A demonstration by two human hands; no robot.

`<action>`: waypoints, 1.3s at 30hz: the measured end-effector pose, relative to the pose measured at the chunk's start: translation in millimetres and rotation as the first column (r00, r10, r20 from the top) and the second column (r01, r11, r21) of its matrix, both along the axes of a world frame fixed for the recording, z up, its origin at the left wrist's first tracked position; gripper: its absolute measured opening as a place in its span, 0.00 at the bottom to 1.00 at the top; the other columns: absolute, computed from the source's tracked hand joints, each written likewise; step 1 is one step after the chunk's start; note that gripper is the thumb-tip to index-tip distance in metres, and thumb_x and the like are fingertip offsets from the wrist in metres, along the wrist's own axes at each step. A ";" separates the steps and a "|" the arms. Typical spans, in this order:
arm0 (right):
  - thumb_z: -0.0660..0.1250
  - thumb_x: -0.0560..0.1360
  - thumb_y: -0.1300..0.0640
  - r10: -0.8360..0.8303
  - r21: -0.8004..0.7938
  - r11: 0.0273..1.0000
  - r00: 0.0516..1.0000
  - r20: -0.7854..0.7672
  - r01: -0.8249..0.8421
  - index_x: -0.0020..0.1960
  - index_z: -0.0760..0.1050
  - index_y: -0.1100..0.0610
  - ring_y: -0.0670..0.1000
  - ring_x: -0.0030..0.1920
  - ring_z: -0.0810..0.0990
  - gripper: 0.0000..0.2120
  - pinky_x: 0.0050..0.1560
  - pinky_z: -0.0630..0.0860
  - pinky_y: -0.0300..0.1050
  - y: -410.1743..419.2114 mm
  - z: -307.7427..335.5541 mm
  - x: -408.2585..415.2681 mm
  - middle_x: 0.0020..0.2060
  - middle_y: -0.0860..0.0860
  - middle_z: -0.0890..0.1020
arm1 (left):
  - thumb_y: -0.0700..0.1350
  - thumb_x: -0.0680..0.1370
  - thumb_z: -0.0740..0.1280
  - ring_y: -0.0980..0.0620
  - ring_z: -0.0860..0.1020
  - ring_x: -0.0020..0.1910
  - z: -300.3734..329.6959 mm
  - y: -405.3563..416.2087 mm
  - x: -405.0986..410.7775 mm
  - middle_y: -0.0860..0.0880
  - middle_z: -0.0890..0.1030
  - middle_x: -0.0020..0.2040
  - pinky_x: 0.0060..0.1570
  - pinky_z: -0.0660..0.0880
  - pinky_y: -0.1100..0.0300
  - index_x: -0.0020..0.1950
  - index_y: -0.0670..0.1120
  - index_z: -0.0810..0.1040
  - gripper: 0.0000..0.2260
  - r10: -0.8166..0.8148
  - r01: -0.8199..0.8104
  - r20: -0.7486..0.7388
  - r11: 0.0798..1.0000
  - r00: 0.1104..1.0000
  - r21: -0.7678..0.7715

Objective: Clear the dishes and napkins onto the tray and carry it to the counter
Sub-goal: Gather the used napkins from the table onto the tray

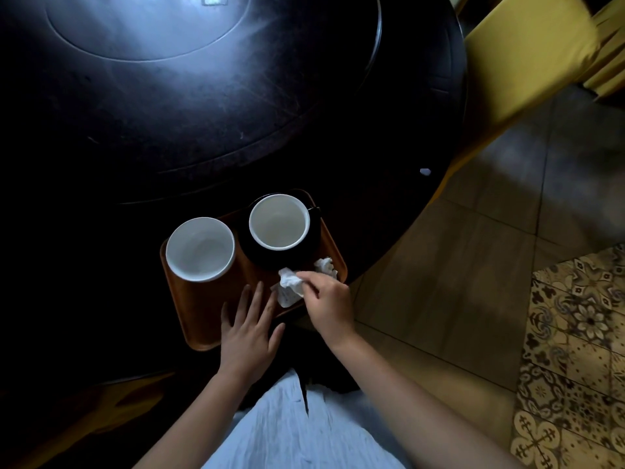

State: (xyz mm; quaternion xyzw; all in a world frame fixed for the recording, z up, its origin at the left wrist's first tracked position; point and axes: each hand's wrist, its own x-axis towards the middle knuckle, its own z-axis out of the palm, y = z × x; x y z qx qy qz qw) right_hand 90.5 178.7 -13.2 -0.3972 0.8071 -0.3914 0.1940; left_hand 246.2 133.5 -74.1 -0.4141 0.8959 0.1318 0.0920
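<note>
A brown tray (196,309) lies at the near edge of the dark round table (169,130). On it stand a white cup (200,248) at the left and a second white cup (279,221) on a black saucer (250,255). A crumpled white napkin (289,286) lies at the tray's right side, pinched by the fingers of my right hand (326,304). Another crumpled napkin (326,267) rests just beyond it on the tray. My left hand (248,328) lies flat, fingers spread, on the tray's near edge.
A small white scrap (425,171) sits on the table near its right edge. A chair with a yellow cushion (527,59) stands at the right. Tiled floor (473,265) lies to the right, with patterned tiles (575,350) further right.
</note>
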 end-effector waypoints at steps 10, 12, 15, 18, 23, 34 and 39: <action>0.66 0.71 0.66 -0.121 -0.178 0.979 0.986 -0.112 0.100 0.46 0.81 0.61 0.44 0.44 0.80 0.07 0.48 0.75 0.28 42.5 29.9 -66.7 0.41 0.54 0.85 | 0.49 0.79 0.53 0.48 0.65 0.70 38.8 12.8 -57.3 0.43 0.73 0.67 0.66 0.65 0.50 0.67 0.44 0.69 0.19 -0.049 0.049 -0.531 0.999 0.846 -0.015; 0.63 0.72 0.62 -0.145 -0.193 0.974 0.982 -0.117 0.121 0.47 0.81 0.62 0.44 0.45 0.80 0.09 0.49 0.73 0.25 50.7 33.3 -91.5 0.42 0.54 0.85 | 0.46 0.78 0.57 0.47 0.68 0.68 45.1 13.3 -96.6 0.43 0.76 0.64 0.66 0.66 0.53 0.64 0.42 0.72 0.17 -0.073 0.070 -0.580 0.997 0.811 -0.028; 0.66 0.72 0.66 -0.166 -0.179 0.974 0.976 -0.142 0.140 0.47 0.81 0.62 0.44 0.45 0.80 0.07 0.48 0.73 0.24 57.1 33.7 -127.1 0.43 0.55 0.85 | 0.45 0.78 0.57 0.45 0.71 0.67 47.8 10.4 -154.7 0.41 0.77 0.63 0.64 0.71 0.50 0.63 0.40 0.73 0.17 -0.073 0.088 -0.557 0.996 0.827 0.000; 0.67 0.70 0.71 -0.136 -0.145 0.983 0.979 -0.154 0.114 0.47 0.81 0.63 0.44 0.44 0.80 0.09 0.47 0.73 0.23 57.9 30.7 -170.2 0.43 0.57 0.85 | 0.48 0.78 0.55 0.44 0.65 0.71 40.6 11.4 -211.6 0.40 0.71 0.69 0.67 0.67 0.48 0.68 0.41 0.67 0.21 0.007 0.027 -0.473 0.998 0.881 0.065; 0.68 0.69 0.70 -0.103 -0.121 0.989 0.978 -0.179 0.082 0.46 0.81 0.63 0.44 0.43 0.80 0.08 0.46 0.70 0.19 52.3 21.5 -237.8 0.42 0.57 0.85 | 0.59 0.75 0.42 0.51 0.40 0.75 8.5 13.6 -267.1 0.49 0.44 0.77 0.72 0.39 0.49 0.75 0.53 0.47 0.28 0.151 -0.130 -0.241 0.986 0.959 0.102; 0.68 0.70 0.67 -0.130 -0.057 0.991 0.950 -0.283 0.119 0.44 0.80 0.62 0.56 0.42 0.81 0.05 0.42 0.69 0.35 -20.8 0.1 -386.4 0.40 0.59 0.84 | 0.58 0.76 0.49 0.49 0.49 0.76 -24.8 14.6 -278.5 0.45 0.55 0.77 0.71 0.43 0.45 0.75 0.51 0.55 0.28 0.267 -0.273 -0.063 0.957 0.962 -0.103; 0.67 0.70 0.68 -0.042 -0.045 0.999 0.932 -0.361 0.028 0.42 0.79 0.65 0.57 0.42 0.81 0.03 0.42 0.70 0.38 -63.3 -23.0 -414.6 0.40 0.60 0.83 | 0.57 0.75 0.50 0.52 0.43 0.76 -28.1 14.1 -280.4 0.45 0.56 0.76 0.71 0.45 0.44 0.74 0.51 0.56 0.28 0.278 -0.286 -0.073 0.948 0.958 -0.142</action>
